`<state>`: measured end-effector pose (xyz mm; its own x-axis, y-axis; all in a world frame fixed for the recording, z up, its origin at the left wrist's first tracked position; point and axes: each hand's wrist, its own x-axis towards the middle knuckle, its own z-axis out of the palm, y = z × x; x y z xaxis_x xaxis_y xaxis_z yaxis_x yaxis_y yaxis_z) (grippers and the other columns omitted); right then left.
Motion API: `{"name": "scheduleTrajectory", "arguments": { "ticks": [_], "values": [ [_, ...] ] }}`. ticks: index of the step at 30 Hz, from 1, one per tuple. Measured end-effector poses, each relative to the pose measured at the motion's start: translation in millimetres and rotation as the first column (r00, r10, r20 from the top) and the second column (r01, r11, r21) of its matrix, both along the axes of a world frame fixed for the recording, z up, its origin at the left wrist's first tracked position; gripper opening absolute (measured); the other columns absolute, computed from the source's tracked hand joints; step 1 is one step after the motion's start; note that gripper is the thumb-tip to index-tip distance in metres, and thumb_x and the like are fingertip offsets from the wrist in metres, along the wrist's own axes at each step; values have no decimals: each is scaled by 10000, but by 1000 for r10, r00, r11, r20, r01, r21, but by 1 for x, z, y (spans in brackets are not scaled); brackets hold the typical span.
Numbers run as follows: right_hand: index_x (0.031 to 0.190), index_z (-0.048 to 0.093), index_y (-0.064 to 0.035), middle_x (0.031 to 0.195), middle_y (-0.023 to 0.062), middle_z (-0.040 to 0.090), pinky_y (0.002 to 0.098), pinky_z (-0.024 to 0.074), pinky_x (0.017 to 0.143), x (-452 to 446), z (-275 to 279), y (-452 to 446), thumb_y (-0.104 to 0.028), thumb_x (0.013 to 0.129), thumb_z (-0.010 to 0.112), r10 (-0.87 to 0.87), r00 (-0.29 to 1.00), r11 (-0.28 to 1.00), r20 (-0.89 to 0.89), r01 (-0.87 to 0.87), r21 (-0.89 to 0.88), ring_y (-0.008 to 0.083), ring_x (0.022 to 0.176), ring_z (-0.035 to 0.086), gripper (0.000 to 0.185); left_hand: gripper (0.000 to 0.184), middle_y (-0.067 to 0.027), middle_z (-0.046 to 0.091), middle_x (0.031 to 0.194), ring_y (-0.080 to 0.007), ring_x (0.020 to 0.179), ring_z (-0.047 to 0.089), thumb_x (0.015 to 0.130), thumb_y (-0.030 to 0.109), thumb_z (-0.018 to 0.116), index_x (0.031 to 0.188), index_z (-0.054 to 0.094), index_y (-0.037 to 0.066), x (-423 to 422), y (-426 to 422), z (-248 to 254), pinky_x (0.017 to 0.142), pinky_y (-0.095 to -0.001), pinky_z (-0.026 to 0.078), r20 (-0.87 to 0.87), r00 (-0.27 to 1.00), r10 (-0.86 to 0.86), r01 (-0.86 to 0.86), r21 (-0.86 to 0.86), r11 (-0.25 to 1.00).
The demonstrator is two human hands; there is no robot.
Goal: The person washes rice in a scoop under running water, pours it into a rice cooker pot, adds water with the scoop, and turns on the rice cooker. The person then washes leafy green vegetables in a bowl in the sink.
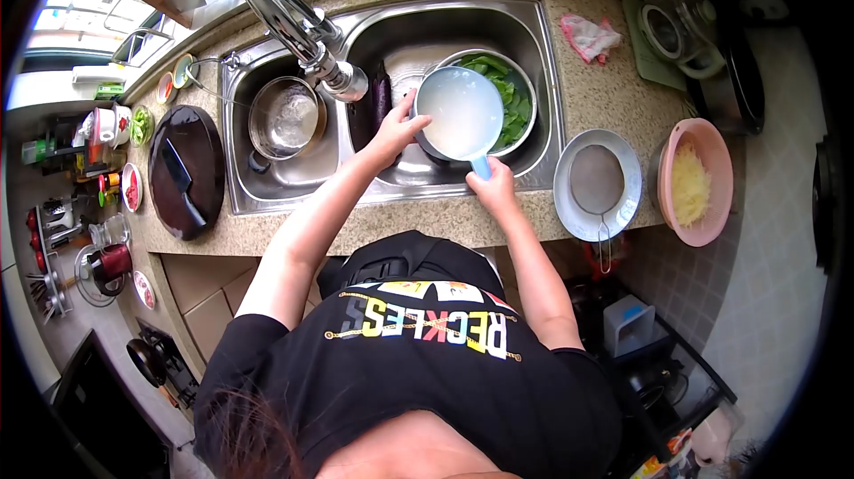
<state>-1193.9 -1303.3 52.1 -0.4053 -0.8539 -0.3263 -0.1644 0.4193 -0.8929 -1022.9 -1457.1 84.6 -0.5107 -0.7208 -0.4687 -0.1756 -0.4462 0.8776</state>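
Note:
A pale blue water scoop (461,114) with cloudy, whitish content is held level over the right sink basin. My right hand (494,185) is closed round its short handle. At the scoop's left rim, my left hand (398,134) grips with the thumb near the edge and the fingers partly hidden. Under the scoop stands a metal bowl (532,88) of green leafy vegetables (513,110), partly covered by it. A dark purple eggplant (382,96) lies in the same basin, just beyond my left hand.
The chrome faucet (342,80) rises between the basins; a metal pot (286,119) sits in the left one. A cleaver (181,181) lies on a dark cutting board (200,150). On the right are a strainer (596,178) on a bowl and a pink basin (719,185) of yellowish shreds.

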Motion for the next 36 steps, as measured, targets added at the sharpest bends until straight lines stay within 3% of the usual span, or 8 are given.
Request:
{"name": "scheduleTrajectory", "arguments": {
  "ticks": [1,5,7,11,19,23,31,36],
  "values": [
    [676,523,-12,550,49,511,308,409,514,1,1,0,-147,657,634,-3,1000,1000,0,3,-1,105,530,455,176,806,-135,437,1296,-128,1027,522,761,206,607,1439,198,60,0,0,0,650,-226,478,0,1000,16,-16,-20,1000],
    [682,522,-9,561,53,515,304,410,519,8,-2,-2,-153,661,634,-6,999,999,38,5,40,104,539,451,184,720,-27,513,1179,-103,896,507,751,126,544,1425,293,127,1,-5,5,703,-258,447,78,997,25,-22,-33,999],
    [684,522,-8,567,55,516,303,410,521,11,-6,-4,-155,661,634,-18,997,999,73,16,34,104,544,450,186,729,-194,469,1290,-206,1148,484,718,153,539,1384,301,-24,3,-9,1,935,-273,396,125,992,28,3,-242,970],
    [685,521,-7,576,50,513,298,405,525,17,-12,-6,-157,660,631,-20,995,1000,102,20,3,103,554,447,188,706,-221,464,1297,-229,1204,445,710,153,541,1354,339,-53,5,-13,4,1026,-280,299,99,994,36,-9,-262,965],
    [667,518,-13,577,35,503,295,401,526,22,-11,-9,-157,658,630,-31,988,999,153,29,12,100,554,439,183,703,-199,541,1180,-194,940,557,687,179,552,1337,386,-31,7,-14,8,857,-275,421,188,979,83,-14,-343,939],
    [679,520,-18,574,25,499,293,400,524,24,-8,-9,-146,663,624,-29,987,1000,155,29,2,95,555,442,165,707,-221,553,1125,-201,932,557,679,194,556,1335,397,-16,8,-15,6,843,-280,424,203,975,94,-10,-378,926],
    [691,527,-31,547,-8,497,264,382,439,28,4,-10,-123,687,610,-44,962,999,269,37,32,71,457,443,124,711,-235,553,979,-310,908,552,671,259,568,1327,426,22,9,-16,9,845,-340,423,358,930,83,85,-429,899],
    [702,534,-31,541,-11,494,254,378,409,29,4,-11,-116,700,606,-37,949,999,312,31,26,70,432,455,111,706,-230,527,958,-316,909,536,678,284,571,1327,436,43,6,-13,20,847,-340,425,437,891,123,119,-487,865]
  ]
}}
